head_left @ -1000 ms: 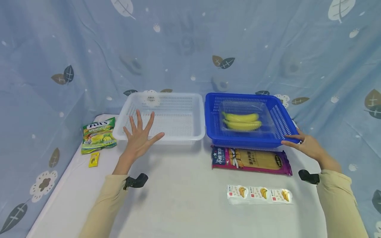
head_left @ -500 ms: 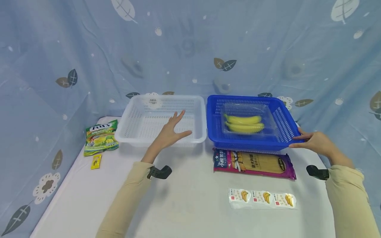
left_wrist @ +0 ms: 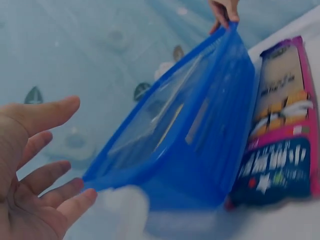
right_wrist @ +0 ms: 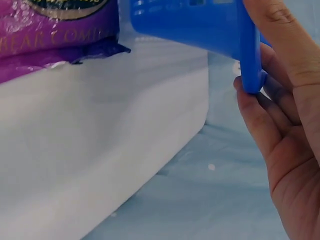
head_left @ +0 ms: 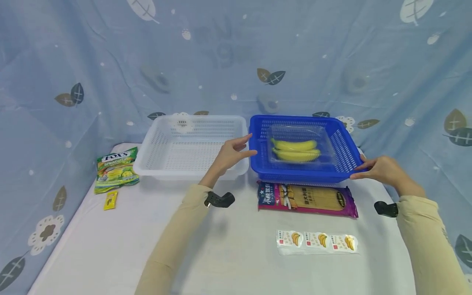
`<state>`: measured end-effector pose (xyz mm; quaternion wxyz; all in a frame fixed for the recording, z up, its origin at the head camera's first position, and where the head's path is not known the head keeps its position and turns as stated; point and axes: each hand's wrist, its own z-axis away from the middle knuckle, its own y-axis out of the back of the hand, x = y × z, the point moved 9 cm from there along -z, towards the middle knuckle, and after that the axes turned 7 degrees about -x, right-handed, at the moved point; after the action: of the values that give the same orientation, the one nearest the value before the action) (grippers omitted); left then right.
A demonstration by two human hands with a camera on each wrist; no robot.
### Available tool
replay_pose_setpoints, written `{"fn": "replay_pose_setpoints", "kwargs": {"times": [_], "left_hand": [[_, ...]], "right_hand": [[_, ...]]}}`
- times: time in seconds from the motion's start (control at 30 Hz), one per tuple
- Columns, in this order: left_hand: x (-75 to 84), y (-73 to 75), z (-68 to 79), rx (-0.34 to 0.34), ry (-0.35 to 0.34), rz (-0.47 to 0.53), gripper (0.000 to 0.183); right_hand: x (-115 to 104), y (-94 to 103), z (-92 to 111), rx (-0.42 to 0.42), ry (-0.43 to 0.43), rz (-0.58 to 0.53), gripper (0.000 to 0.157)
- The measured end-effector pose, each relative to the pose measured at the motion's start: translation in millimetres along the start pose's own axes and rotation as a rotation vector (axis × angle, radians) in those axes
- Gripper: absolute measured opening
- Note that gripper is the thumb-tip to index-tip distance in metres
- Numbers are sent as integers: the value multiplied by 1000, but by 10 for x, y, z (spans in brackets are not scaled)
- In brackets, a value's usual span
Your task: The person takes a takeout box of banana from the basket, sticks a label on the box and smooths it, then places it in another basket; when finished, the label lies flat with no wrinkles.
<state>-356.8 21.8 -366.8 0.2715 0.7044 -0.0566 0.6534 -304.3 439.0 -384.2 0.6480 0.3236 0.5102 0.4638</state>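
One white basket (head_left: pixel 173 174), one blue basket (head_left: pixel 295 177) holding one clear box (head_left: pixel 295 131) with two bananas (head_left: pixel 298 156). Right hand (head_left: pixel 387 172) pinching blue basket's rim; left hand (head_left: pixel 229 156) wide, beside other end.

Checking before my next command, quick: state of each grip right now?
Left grip: open, near the blue basket's left side; contact unclear.
Right grip: closed, holding the blue basket's rim.

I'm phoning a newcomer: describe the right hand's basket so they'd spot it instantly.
On the white table, a white basket stands left of a blue basket. The right hand pinches the blue one's rim. Unlike its neighbour, it contains bananas.
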Motion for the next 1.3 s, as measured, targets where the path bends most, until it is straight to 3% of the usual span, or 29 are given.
{"fn": "replay_pose_setpoints", "kwargs": {"times": [0.3, 0.47, 0.67, 0.9, 1.07, 1.3], "left_hand": [[43, -434, -269, 4, 11, 104, 59], [80, -647, -405, 17, 8, 72, 59], [-17, -912, -542, -14, 56, 81, 77], [-119, -992, -717, 75, 129, 147, 101], [-233, -1034, -801, 106, 194, 141, 113], [-285, -1102, -961, 71, 220, -62, 122]], "right_hand": [[-18, 30, -7, 20, 12, 43, 61], [-3, 58, 24, 13, 7, 45, 58], [-43, 34, 36, 3, 17, 25, 53], [-70, 69, 38, 52, 39, 6, 46], [-62, 39, 42, 38, 44, -6, 40], [-34, 16, 44, 39, 28, -25, 42]]}}
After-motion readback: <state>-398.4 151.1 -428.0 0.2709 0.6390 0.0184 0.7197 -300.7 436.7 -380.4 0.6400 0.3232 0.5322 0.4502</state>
